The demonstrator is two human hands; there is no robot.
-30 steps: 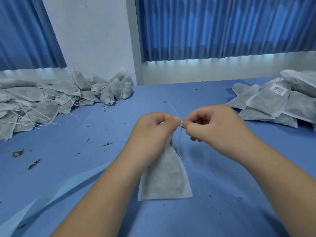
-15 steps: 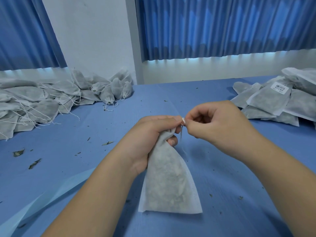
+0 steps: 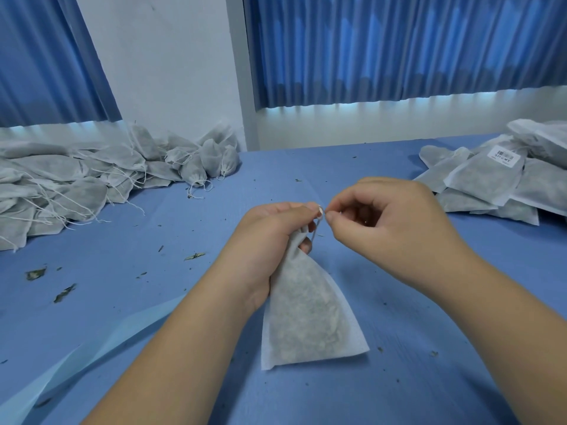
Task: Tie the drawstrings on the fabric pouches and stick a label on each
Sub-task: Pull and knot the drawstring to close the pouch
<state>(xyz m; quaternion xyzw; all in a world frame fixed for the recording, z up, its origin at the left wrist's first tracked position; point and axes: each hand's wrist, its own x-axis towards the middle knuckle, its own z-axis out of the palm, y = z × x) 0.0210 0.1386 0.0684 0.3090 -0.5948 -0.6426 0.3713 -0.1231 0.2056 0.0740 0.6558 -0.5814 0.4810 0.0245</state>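
Pouch [image 3: 306, 317] of pale fabric sits at the near middle of the blue table [image 3: 399, 378], base on the cloth, neck gathered upward. At the far left lies a heap of pouches [image 3: 76, 179] trailing loose strings. At the far right is a stack of flat pouches [image 3: 491, 182], the top one bearing a barcode label [image 3: 504, 155]. Leaf scraps [image 3: 194, 256] dot the cloth. My left hand [image 3: 270, 240] curls tightly round the neck. My right hand [image 3: 392, 228] pinches the drawstring [image 3: 317, 228] just beside my left thumb.
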